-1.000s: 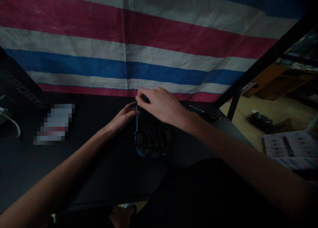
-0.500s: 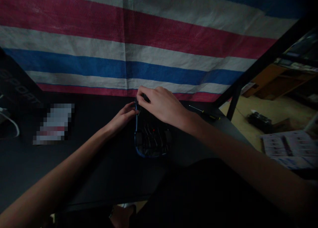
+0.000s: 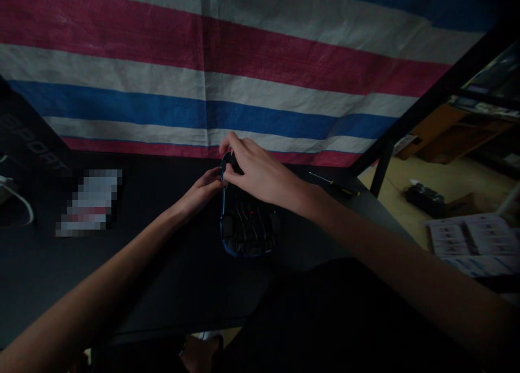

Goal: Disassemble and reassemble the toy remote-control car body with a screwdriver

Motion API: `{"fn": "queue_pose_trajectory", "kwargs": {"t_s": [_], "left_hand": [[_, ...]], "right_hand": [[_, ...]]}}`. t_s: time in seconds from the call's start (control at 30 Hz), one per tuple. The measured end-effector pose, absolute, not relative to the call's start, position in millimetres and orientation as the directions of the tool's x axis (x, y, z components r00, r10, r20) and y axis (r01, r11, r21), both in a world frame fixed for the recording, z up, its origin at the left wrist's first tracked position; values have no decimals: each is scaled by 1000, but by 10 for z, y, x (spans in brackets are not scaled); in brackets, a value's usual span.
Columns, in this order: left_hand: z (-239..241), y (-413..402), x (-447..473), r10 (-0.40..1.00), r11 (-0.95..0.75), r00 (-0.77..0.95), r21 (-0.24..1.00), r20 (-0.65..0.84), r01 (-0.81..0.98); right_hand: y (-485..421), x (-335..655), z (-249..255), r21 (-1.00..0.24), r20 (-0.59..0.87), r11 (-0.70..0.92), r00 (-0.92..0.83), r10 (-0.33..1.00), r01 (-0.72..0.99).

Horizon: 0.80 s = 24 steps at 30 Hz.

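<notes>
A dark toy-car-like chassis (image 3: pixel 248 227) with a blue rim, wires and black wheels lies on the black table (image 3: pixel 162 264). My left hand (image 3: pixel 201 191) has its fingers curled against the far-left edge of the chassis. My right hand (image 3: pixel 260 170) reaches over the far end. Its thumb and fingers pinch a small black part (image 3: pixel 230 161), a little above the chassis. The scene is dim, so the part's shape is unclear.
A thin screwdriver (image 3: pixel 333 184) lies on the table to the right of my hands. A blurred-out card (image 3: pixel 89 201) sits at the left, with a white cable (image 3: pixel 18 200) beyond it. A striped red, white and blue tarp (image 3: pixel 227 75) hangs behind. Printed sheets (image 3: pixel 467 242) lie on the floor at right.
My right hand has lifted slightly, and its fingers have closed into a pinch on the small black part at the chassis's far end. My left hand has stayed in place.
</notes>
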<state>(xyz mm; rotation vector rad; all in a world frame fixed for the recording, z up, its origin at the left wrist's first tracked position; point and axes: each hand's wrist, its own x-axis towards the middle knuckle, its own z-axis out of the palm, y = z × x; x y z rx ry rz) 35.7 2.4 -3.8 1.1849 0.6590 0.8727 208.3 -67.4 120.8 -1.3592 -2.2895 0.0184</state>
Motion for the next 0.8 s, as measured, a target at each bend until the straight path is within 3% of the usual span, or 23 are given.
{"fn": "queue_pose_trajectory", "kwargs": {"t_s": [0.17, 0.4, 0.6, 0.8], "left_hand": [[-60, 41, 362, 850, 117, 526, 962, 32, -248], [-34, 20, 359, 864, 106, 503, 971, 17, -215], [-35, 25, 364, 859, 137, 512, 964, -1, -228], [-20, 11, 358, 862, 141, 506, 959, 3, -246]], "right_hand": [[-707, 2075, 1232, -307, 354, 522, -413, 839, 796], [-731, 2068, 1312, -188, 303, 411, -345, 888, 892], [-704, 2124, 1260, -304, 306, 440, -351, 885, 845], [-747, 2061, 1249, -193, 383, 419, -325, 865, 887]]}}
